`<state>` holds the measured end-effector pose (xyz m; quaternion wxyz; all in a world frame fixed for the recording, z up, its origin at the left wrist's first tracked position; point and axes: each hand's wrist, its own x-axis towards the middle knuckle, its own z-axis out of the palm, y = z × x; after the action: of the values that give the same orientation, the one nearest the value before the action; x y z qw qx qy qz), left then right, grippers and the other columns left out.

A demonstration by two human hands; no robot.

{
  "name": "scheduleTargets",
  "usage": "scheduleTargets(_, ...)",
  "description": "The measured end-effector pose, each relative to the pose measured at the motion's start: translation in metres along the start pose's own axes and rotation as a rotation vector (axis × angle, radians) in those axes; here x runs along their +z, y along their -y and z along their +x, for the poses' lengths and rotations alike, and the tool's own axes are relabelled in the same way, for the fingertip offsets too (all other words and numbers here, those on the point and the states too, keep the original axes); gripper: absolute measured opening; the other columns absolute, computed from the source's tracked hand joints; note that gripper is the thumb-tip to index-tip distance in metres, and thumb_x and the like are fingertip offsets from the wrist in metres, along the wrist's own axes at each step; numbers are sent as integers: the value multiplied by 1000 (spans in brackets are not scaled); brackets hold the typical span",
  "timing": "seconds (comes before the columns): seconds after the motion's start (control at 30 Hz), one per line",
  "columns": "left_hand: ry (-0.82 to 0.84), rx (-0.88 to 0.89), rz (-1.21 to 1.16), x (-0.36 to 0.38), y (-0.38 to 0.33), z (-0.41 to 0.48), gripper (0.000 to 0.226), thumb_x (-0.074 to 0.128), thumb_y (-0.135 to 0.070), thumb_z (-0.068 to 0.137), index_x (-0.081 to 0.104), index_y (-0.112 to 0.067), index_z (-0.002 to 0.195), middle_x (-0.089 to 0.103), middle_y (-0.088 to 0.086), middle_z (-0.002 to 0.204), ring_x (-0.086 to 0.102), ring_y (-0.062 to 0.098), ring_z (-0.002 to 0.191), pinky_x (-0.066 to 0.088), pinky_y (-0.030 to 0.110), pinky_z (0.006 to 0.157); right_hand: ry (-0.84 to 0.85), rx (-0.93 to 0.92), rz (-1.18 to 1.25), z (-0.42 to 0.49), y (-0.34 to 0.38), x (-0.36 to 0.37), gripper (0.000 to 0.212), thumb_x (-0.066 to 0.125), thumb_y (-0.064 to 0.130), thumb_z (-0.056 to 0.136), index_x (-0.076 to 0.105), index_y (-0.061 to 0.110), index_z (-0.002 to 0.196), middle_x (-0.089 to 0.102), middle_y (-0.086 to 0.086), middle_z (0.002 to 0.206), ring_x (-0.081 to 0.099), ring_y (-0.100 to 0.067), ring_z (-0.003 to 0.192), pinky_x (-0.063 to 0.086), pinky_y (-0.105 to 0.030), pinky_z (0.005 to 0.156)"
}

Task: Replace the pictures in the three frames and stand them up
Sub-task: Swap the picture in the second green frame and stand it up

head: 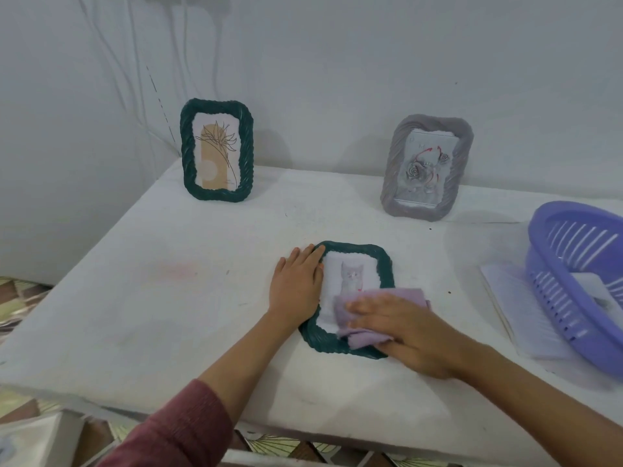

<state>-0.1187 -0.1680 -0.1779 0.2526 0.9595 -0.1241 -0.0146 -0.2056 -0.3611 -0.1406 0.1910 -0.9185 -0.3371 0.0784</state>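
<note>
A dark green frame with a cat picture (365, 264) lies flat, face up, on the white table (168, 298). My left hand (296, 284) rests flat on the frame's left edge. My right hand (404, 335) presses a lilac cloth (387, 305) onto the frame's lower glass. Another dark green frame with a flower drawing (217, 150) stands upright at the back left. A grey frame with a rose picture (426, 168) stands upright at the back right.
A purple plastic basket (553, 261) sits at the right edge, tilted over a stack of white papers (515, 308). A white wall rises behind the table. Patterned floor shows at the left and below the front edge.
</note>
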Motion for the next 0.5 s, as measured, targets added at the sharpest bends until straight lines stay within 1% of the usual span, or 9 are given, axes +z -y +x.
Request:
scheduleTargets(0.03, -1, 1, -4, 0, 0, -1, 45, 23, -26, 101, 22, -27, 146, 21, -6, 155, 14, 17, 145, 8, 33, 117, -15, -6, -17, -9, -7, -4, 39, 33, 31, 93, 52, 37, 126, 39, 26, 137, 22, 17, 131, 10, -11, 112)
scheduleTargets(0.1, -3, 3, -8, 1, 0, -2, 45, 23, -27, 101, 22, -28, 146, 22, -6, 155, 14, 17, 145, 8, 33, 117, -62, 68, -75, -7, -28, -14, 38, 37, 26, 91, 54, 41, 122, 47, 22, 137, 32, 8, 130, 20, -21, 111)
scheduleTargets(0.17, -5, 1, -8, 1, 0, -1, 45, 23, -27, 100, 23, -28, 146, 22, -6, 155, 14, 17, 145, 8, 33, 117, -120, 172, -108, 17, -49, -19, 39, 40, 21, 90, 56, 33, 123, 52, 9, 137, 40, -7, 131, 26, -28, 110)
scheduleTargets(0.2, -6, -2, -9, 1, 0, -1, 45, 24, -27, 100, 23, -27, 146, 23, -6, 155, 15, 17, 145, 9, 32, 117, -140, 176, -92, 31, -51, -17, 39, 41, 18, 88, 58, 27, 122, 54, 5, 135, 41, -12, 131, 26, -29, 111)
scheduleTargets(0.27, -18, -8, -14, 0, 0, 0, 45, 25, -27, 100, 24, -27, 145, 24, -6, 154, 16, 17, 145, 9, 33, 117, -117, 122, -77, 47, -40, -9, 39, 41, 14, 90, 59, 25, 123, 52, 8, 137, 34, -6, 135, 16, -24, 116)
scheduleTargets(0.33, -22, -10, -24, 0, 0, 0, 45, 25, -27, 100, 25, -27, 145, 25, -6, 154, 17, 17, 145, 10, 33, 117, -50, 29, -84, 31, -23, -3, 37, 40, 14, 95, 56, 29, 125, 46, 15, 140, 25, 3, 136, 4, -10, 113)
scheduleTargets(0.37, -21, -9, -27, 0, 0, -1, 45, 25, -27, 100, 25, -27, 145, 25, -6, 154, 17, 17, 145, 10, 33, 117, -36, -25, -69, 15, -18, -3, 36, 39, 16, 96, 56, 30, 125, 46, 17, 139, 24, 6, 135, 4, -8, 112)
scheduleTargets(0.43, -20, -5, -24, 0, 0, -2, 45, 25, -29, 100, 25, -28, 145, 25, -6, 154, 17, 17, 145, 9, 33, 118, -37, -70, -69, -12, -22, -10, 37, 38, 19, 93, 54, 33, 123, 46, 22, 137, 23, 12, 133, 10, -10, 112)
scheduleTargets(0.5, -18, -2, -18, 1, 0, -2, 45, 24, -29, 100, 24, -28, 145, 24, -6, 154, 16, 17, 145, 9, 34, 118, -64, 19, -122, -11, -40, -20, 41, 39, 20, 90, 52, 39, 124, 44, 23, 138, 24, 16, 130, 18, -18, 111)
